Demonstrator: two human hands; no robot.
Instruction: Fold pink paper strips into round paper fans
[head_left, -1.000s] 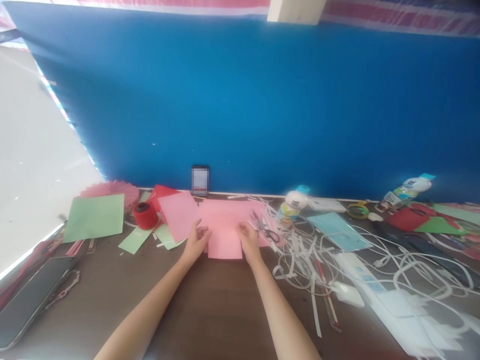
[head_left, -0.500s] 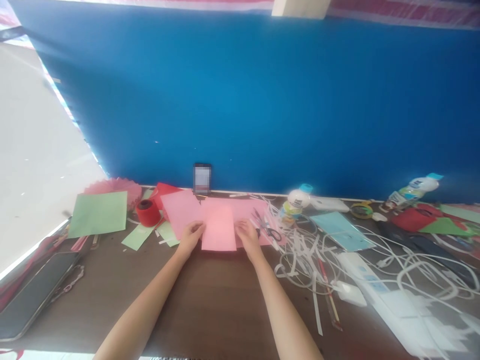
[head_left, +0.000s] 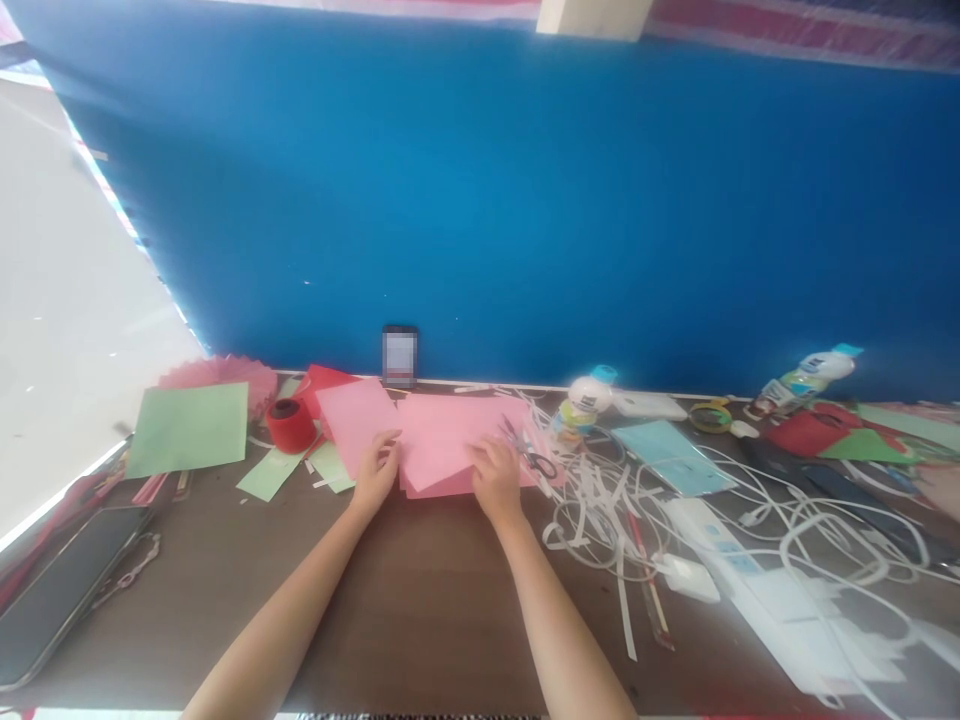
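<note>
A pink paper sheet [head_left: 435, 440] lies in front of me over a wider pink sheet, its lower corner pointing toward me. My right hand [head_left: 496, 472] pinches its right side between thumb and fingers. At the left edge, my left hand [head_left: 377, 470] is loosely curled with the fingers apart, holding nothing that I can see. Another pink sheet [head_left: 356, 415] slants behind the left hand. Just beyond the right hand, dark-handled scissors [head_left: 538, 462] rest on the pink paper.
To the left are a red tape roll [head_left: 291, 426], green paper [head_left: 187, 430] and a large phone [head_left: 71, 590]. A small phone [head_left: 400, 356] leans on the blue wall. Tangled white cables, paper strips, a bottle [head_left: 585, 405] and a power strip [head_left: 720, 550] crowd the right.
The upright pink rectangle held between both hands now lies turned, with a slanted lower edge. My left hand has come off it, and my right hand has shifted onto its right side.
</note>
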